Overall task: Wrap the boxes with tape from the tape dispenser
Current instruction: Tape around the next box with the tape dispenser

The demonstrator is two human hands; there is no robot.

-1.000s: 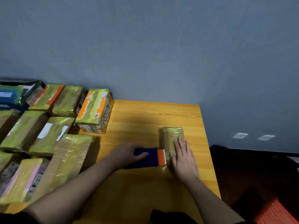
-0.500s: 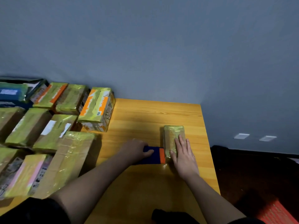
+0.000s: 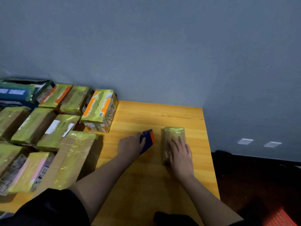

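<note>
Blue-grey wall (image 3: 162,46), wood table (image 3: 162,115) (rt side against it), dark floor (image 3: 260,185), dim light

So the left hand (image 3: 130,144) pulled the blue-and-orange plastic tape dispenser (image 3: 147,140) off the small yellow-taped box (image 3: 173,136), gap between them now.

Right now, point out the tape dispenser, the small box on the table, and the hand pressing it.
tape dispenser (image 3: 148,139), head view, blue body.
small box (image 3: 174,132), head view, far top face.
right hand (image 3: 180,150), head view, back of hand.

Blue-and-orange tape dispenser (image 3: 147,140), yellow-green box (image 3: 173,132)
</note>
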